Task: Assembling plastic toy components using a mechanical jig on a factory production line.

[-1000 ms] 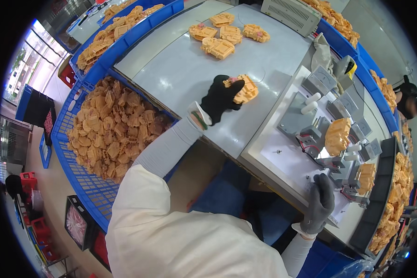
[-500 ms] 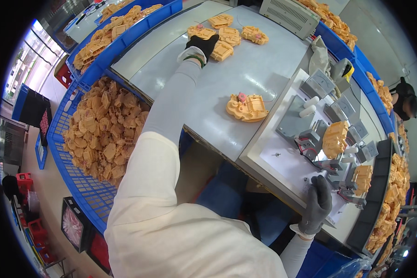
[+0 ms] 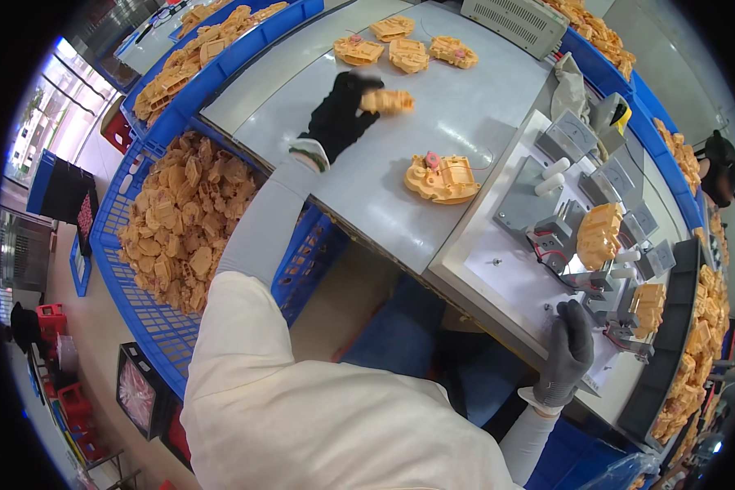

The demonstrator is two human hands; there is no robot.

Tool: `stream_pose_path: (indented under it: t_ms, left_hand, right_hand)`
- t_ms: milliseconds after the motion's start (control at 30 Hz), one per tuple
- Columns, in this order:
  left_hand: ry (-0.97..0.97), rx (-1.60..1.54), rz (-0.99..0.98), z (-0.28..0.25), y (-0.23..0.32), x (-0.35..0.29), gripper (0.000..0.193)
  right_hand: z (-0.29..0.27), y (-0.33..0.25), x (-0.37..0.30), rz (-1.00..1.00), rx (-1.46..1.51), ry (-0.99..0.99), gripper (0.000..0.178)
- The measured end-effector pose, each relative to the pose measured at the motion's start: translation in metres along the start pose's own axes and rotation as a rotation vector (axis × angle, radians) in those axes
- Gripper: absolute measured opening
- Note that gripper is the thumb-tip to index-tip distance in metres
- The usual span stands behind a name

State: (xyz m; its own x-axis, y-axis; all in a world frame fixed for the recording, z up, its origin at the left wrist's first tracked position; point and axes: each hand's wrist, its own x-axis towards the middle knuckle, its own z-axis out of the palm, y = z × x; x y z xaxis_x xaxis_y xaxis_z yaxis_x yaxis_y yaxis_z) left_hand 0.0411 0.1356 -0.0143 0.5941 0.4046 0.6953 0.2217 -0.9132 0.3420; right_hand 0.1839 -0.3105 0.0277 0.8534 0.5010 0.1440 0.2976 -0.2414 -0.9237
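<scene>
My left hand (image 3: 341,114), in a black glove, grips an orange molded plastic housing (image 3: 394,102) by its left end, over the grey tabletop (image 3: 302,106); it is slightly blurred. Several like housings (image 3: 408,55) lie behind it. Nearer me lies a single housing (image 3: 443,180) with a small pink-red part and a thin wire. My right hand (image 3: 565,351), in a grey glove, rests with curled fingers at the near edge of the white test fixture (image 3: 498,282). What those fingers hold, if anything, is hidden. Two housings (image 3: 598,235) (image 3: 649,309) sit in the fixture's grey clamps.
At my left stands a blue basket (image 3: 143,327) heaped with orange housings. Blue bins (image 3: 257,45) with more housings line the far left, and others run along the right. Panel meters (image 3: 567,135) stand on the fixture, a grey instrument box (image 3: 510,26) at the back.
My left hand has picked one housing out of the group at the back and drawn it toward me. My right hand has stayed by the fixture, nearly still.
</scene>
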Motion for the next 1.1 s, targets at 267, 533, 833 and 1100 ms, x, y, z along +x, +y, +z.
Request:
stream_pose_path:
  t_ms: [267, 533, 833, 1100]
  left_hand:
    - [-0.213, 0.027, -0.079, -0.013, 0.010, -0.031, 0.042]
    - [-0.343, 0.230, -0.022, 0.005, 0.085, 0.008, 0.066]
    - [-0.452, 0.319, -0.185, 0.008, 0.132, -0.020, 0.054]
    - [-0.081, 0.395, -0.248, 0.043, -0.004, 0.056, 0.049]
  right_hand:
    - [0.005, -0.004, 0.000, 0.000, 0.048, 0.065, 0.031]
    - [0.005, -0.006, -0.002, 0.017, 0.051, 0.064, 0.033]
    - [0.005, -0.001, -0.001, 0.012, 0.065, 0.063, 0.034]
    - [0.004, -0.005, -0.003, 0.061, 0.037, 0.076, 0.034]
